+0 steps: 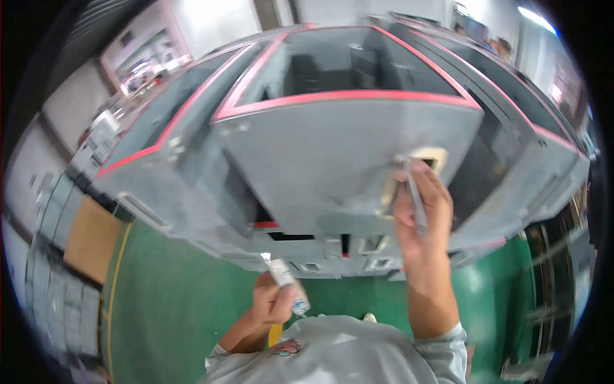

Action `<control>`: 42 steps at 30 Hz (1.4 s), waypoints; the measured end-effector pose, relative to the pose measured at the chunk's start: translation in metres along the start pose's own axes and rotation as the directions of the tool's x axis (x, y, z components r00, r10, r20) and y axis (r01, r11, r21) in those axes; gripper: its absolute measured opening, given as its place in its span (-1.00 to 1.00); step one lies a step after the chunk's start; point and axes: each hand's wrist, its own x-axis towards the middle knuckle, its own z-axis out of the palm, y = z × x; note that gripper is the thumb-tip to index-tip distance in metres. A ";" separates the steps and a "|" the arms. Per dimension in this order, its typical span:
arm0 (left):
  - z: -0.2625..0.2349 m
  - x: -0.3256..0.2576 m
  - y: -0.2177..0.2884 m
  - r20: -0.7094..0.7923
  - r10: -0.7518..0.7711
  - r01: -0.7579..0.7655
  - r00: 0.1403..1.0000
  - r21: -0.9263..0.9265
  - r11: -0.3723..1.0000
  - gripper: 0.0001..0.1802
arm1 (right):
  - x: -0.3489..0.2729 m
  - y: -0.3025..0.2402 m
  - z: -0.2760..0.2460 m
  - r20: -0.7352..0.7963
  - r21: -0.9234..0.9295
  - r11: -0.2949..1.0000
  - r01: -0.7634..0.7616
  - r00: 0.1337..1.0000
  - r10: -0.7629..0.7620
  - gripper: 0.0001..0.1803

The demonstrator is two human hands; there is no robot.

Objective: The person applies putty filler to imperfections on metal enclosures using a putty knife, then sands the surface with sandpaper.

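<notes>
My right hand [430, 201] is raised to the grey panel [320, 153] of a large cabinet-like body and grips a thin grey strip-like tool [416, 201]; blur hides its exact kind. Its upper end is by a rectangular cut-out [433, 153] with a cream-coloured border. Lower down, in front of my body, my left hand [272, 302] is closed around a white flat tool [285, 281] with a bright tip pointing up toward the panel. Some marks show on the tool's white surface. It is held apart from the panel.
Windows edged with red tape [345, 96] top the grey body. Similar grey sections flank it on both sides. A brown board [93, 240] leans at the left by stacked pale panels. A green floor [166, 301] with a yellow line [112, 281] lies below; dark racks [559, 281] stand at right.
</notes>
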 end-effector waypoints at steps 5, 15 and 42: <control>-0.017 -0.004 -0.002 0.010 0.012 -0.012 1.000 0.035 0.999 -0.70 | -0.001 0.002 0.004 -0.014 -0.065 0.996 0.066 0.998 -0.067 -0.75; -0.012 -0.001 -0.001 0.020 0.022 -0.021 1.000 -0.040 0.999 -0.67 | -0.004 0.001 0.006 -0.037 -0.085 0.995 0.061 0.997 -0.064 -0.81; -0.022 -0.028 -0.004 -0.064 -0.164 0.160 0.984 -0.069 0.985 -0.67 | 0.002 0.003 0.000 -0.060 0.017 0.999 0.031 0.998 -0.030 -0.84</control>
